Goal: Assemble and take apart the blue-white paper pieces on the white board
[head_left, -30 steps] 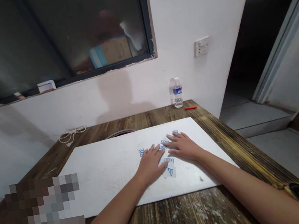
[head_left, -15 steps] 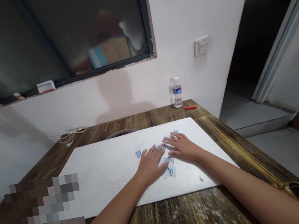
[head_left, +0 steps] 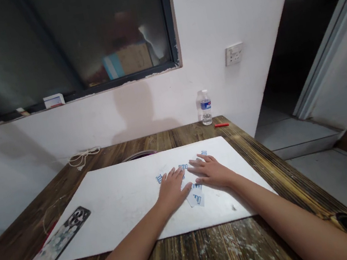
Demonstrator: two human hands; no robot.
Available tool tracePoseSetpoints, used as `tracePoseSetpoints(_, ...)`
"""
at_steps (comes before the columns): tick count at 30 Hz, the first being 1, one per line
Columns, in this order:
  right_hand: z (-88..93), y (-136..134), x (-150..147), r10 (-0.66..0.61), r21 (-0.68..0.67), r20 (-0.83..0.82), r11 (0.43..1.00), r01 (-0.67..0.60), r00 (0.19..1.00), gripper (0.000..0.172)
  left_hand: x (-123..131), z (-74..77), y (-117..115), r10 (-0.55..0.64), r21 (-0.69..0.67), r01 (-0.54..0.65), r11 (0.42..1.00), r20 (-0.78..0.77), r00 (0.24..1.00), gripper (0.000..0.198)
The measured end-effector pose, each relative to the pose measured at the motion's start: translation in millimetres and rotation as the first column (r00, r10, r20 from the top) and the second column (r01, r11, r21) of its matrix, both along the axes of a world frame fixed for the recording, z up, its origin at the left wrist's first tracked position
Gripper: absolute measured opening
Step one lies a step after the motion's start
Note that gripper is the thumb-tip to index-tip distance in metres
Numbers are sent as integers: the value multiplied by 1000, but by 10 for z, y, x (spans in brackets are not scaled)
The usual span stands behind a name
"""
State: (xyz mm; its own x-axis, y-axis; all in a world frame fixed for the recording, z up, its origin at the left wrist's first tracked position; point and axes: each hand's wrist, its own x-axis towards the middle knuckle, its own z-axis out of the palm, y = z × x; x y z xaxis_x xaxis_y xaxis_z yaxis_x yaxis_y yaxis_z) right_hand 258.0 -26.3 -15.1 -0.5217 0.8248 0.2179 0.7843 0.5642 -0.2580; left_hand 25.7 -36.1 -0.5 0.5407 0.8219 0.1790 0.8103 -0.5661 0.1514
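Both of my hands lie flat, fingers spread, on a white board that covers the wooden table. My left hand and my right hand rest side by side over several small white cards with blue marks. One card pokes out just below the hands, another lies beyond the fingertips, one sits left of my left hand, and one lies past my right fingers. Other cards are hidden under my palms.
A phone in a patterned case lies at the board's left corner. At the far edge by the wall stand a water bottle, a red pen and a white cable. The table's right edge drops to an open doorway.
My hands have slid slightly over the cards, shifting them: a card now shows beyond my fingertips, and the cards below my hands moved a little.
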Motion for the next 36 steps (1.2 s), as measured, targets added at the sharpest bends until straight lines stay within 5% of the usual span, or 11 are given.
tracePoseSetpoints(3, 1, 11, -6, -100, 51, -56, 993, 103, 993, 52, -4, -7, 7, 34, 19, -35, 999, 4, 999, 60)
tracePoseSetpoints(7, -36, 33, -7, -202, 31, -100, 978, 206, 974, 43, 18, 69, -11, 38, 58, -42, 997, 67, 997, 41)
tracePoseSetpoints(14, -56, 26, 6, -103, 95, -81, 989, 111, 991, 45, 7, 59, -16, -79, 35, 78, 996, 16, 997, 53)
tracePoseSetpoints(19, -65, 41, 4, -21, 121, -92, 992, 32, 996, 33, 6, 65, -14, -46, 132, 31, 991, 112, 993, 29)
tracePoseSetpoints(23, -73, 49, 4, -88, 133, -95, 986, 101, 992, 40, 9, 49, -18, -288, 138, 275, 951, 86, 954, 27)
tracePoseSetpoints(26, -47, 43, 10, 25, 152, -95, 988, -10, 995, 43, 11, 41, -28, -394, 155, 381, 911, 65, 917, 25)
tracePoseSetpoints(29, -25, 31, 11, 157, 136, -73, 980, -146, 985, 43, 0, 35, -24, -331, 244, 298, 923, 109, 937, 24)
tracePoseSetpoints(32, -24, 21, 6, 142, 120, -58, 984, -135, 988, 43, -17, 15, -4, -228, 299, 177, 938, 144, 963, 28)
tracePoseSetpoints(36, -24, 17, 0, 104, 142, -64, 985, -94, 993, 41, -12, 23, -2, -387, 234, 363, 902, 67, 919, 26)
